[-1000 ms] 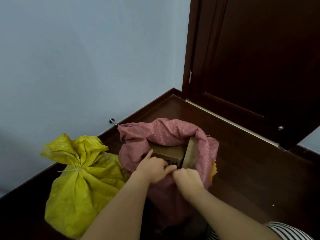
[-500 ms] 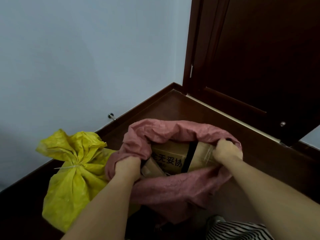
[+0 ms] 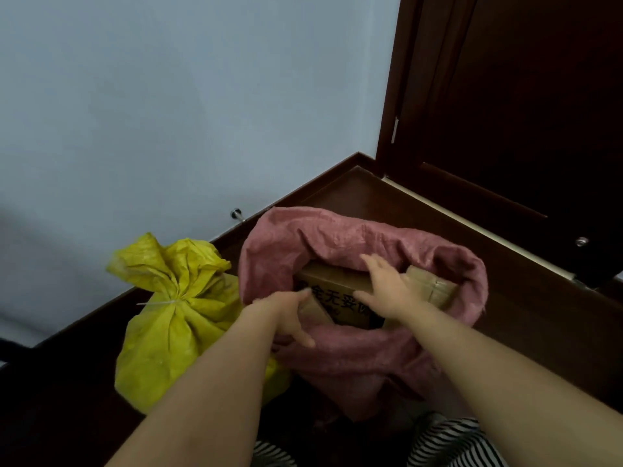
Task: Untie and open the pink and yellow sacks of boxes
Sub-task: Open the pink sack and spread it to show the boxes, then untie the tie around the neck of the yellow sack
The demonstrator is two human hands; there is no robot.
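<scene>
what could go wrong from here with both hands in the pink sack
1. The pink sack rim is loosely folded back; it may flop over the cardboard boxes again.
2. The left hand and right hand have open fingers, so a lifted box could slip.
3. The yellow sack, still tied, leans close and could get knocked.

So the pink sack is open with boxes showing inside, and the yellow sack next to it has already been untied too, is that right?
Not quite. The pink sack is open with cardboard boxes showing, but the yellow sack beside it is not untied: the head view shows its neck bunched and cinched by a pale tie.
</scene>
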